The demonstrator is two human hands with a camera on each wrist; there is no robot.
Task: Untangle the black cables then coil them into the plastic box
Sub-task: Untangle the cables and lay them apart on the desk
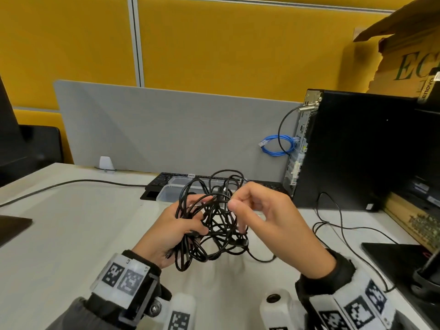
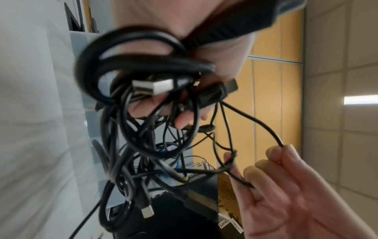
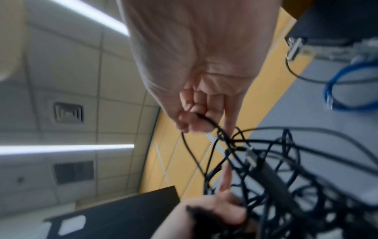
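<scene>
The black cables (image 1: pixel 214 220) form one loose tangle that is held up in the air above the white counter (image 1: pixel 71 222), between the two hands. The left hand (image 1: pixel 176 225) is on the left side of the tangle; its fingers are curled round several strands, and some loops hang down below it toward the counter. In the left wrist view two metal plugs (image 2: pixel 152 87) of the cables are visible close to these fingers. The right hand (image 1: pixel 269 215) is on the right side of the tangle and a little higher. Its thumb and curled fingers (image 3: pixel 194 113) pinch one thin strand that comes out of the knot.

Behind the tangle the plastic box (image 1: pixel 171 191) stands on the counter, clear and open, partly hidden by the cables. It is touching or just in front of a black keyboard (image 1: pixel 162 182). Further back there is a grey divider panel (image 1: pixel 166 129). To the right stands a black computer tower (image 1: pixel 357 148), with a coiled blue cable (image 1: pixel 277 145) beside its back side. A thin black wire (image 1: pixel 333 225) lies on the counter near the right hand.
</scene>
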